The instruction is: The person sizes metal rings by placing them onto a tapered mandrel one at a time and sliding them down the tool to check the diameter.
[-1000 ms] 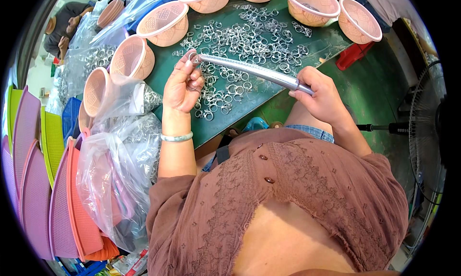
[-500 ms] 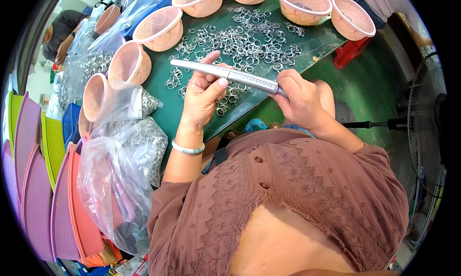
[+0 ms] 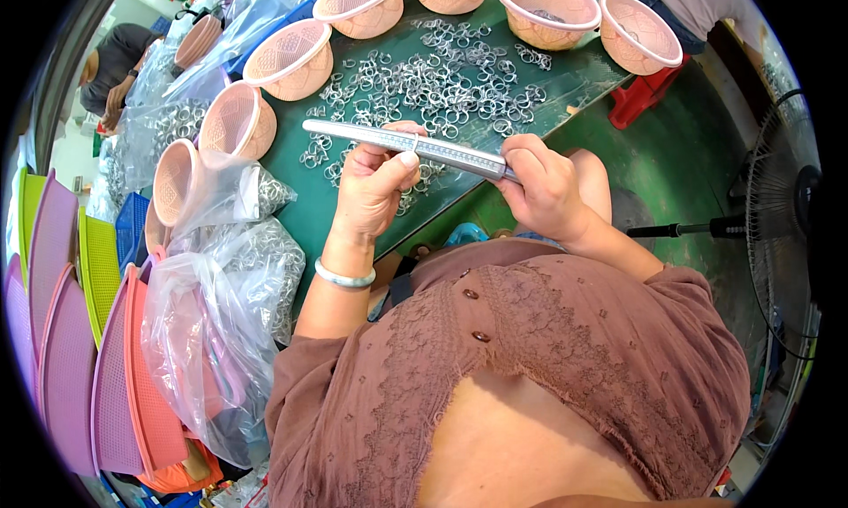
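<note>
My right hand point(image 3: 549, 186) grips the handle end of a silver, tapered ring mandrel point(image 3: 464, 157) marked with a scale. The mandrel lies almost level, its thin tip pointing left over the table. Around its middle sits a thin ring point(image 3: 416, 142), pinched between the thumb and curled fingers of my left hand point(image 3: 369, 190). Part of that ring is hidden by the fingers. Beyond the mandrel, many loose silver rings point(image 3: 442, 79) are spread in a heap on the green table point(image 3: 296, 155).
Several pink baskets point(image 3: 291, 66) line the table's far and left edges; one at the back holds something dark. Clear bags of rings point(image 3: 256, 261) lie left of my arm, near stacked coloured baskets point(image 3: 66, 367). A red stool point(image 3: 634, 102) and a fan point(image 3: 782, 216) stand right.
My left index finger, stretched out before, has curled in beside the mandrel at the ring. The mandrel and both hands have shifted slightly left.
</note>
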`<action>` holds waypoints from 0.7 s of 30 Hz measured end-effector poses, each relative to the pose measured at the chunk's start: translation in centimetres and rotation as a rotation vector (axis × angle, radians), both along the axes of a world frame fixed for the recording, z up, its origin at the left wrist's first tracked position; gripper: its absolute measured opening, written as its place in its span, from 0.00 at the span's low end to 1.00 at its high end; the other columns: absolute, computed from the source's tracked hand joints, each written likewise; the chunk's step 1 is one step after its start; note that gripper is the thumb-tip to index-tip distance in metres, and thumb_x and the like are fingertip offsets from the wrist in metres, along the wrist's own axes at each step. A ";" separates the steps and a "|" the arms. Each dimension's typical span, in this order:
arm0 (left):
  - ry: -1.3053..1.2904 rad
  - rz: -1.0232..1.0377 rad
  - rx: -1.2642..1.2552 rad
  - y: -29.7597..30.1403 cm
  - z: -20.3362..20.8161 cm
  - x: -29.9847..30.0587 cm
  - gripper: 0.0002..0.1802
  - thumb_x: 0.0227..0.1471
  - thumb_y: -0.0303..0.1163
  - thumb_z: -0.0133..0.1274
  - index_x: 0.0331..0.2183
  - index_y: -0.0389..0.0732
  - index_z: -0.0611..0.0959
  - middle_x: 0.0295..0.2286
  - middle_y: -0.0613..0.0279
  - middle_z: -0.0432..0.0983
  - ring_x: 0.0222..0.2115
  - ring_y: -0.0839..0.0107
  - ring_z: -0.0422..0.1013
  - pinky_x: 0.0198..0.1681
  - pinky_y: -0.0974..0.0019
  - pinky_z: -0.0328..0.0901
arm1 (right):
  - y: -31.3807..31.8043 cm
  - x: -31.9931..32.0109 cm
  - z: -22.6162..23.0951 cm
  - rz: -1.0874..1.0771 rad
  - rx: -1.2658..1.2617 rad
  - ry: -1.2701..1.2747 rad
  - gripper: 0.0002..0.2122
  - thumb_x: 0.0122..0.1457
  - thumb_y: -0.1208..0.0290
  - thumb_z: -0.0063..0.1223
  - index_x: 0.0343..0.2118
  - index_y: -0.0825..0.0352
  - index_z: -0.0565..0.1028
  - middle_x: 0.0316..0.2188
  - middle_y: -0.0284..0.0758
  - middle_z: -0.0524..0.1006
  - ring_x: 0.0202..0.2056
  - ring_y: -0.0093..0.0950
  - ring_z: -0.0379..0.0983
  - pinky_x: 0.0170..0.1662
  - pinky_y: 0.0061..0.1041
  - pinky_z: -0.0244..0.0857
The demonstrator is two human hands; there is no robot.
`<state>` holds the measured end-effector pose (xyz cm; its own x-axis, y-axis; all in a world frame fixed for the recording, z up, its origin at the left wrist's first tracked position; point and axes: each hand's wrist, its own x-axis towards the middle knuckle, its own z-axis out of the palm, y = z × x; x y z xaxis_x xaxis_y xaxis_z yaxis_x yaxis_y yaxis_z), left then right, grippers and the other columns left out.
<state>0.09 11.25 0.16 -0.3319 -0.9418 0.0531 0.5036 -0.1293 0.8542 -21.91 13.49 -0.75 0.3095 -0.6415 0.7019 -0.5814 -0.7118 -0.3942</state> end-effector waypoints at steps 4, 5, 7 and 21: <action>-0.057 0.005 -0.033 -0.1 -0.2 -0.2 0.18 0.45 0.23 0.51 0.41 0.31 0.74 0.24 0.65 0.68 0.19 0.81 0.57 0.22 0.77 0.53 | 0.0 -0.4 -0.2 -0.006 -0.016 -0.010 0.13 0.35 0.79 0.58 0.24 0.68 0.66 0.27 0.36 0.69 0.22 0.34 0.68 0.24 0.28 0.63; -0.059 0.002 -0.033 0.0 -0.2 -0.2 0.18 0.45 0.23 0.51 0.41 0.31 0.74 0.25 0.65 0.68 0.19 0.81 0.57 0.22 0.77 0.53 | 0.0 -0.5 -0.2 -0.008 -0.021 -0.011 0.13 0.35 0.79 0.58 0.24 0.68 0.66 0.27 0.36 0.69 0.22 0.34 0.68 0.24 0.28 0.63; -0.055 -0.010 -0.032 -0.2 -0.1 -0.4 0.17 0.45 0.23 0.51 0.41 0.32 0.74 0.24 0.66 0.68 0.19 0.81 0.58 0.22 0.76 0.53 | 0.0 -0.8 -0.3 -0.014 -0.018 -0.015 0.13 0.35 0.79 0.58 0.24 0.68 0.66 0.27 0.37 0.69 0.22 0.34 0.68 0.23 0.28 0.63; 0.073 0.206 0.053 -8.3 3.6 -5.1 0.07 0.51 0.32 0.47 0.30 0.38 0.73 0.21 0.69 0.65 0.15 0.83 0.54 0.17 0.79 0.48 | 0.1 -5.9 -1.0 -0.016 0.333 -0.399 0.10 0.42 0.78 0.58 0.23 0.69 0.66 0.21 0.37 0.65 0.22 0.33 0.65 0.25 0.27 0.59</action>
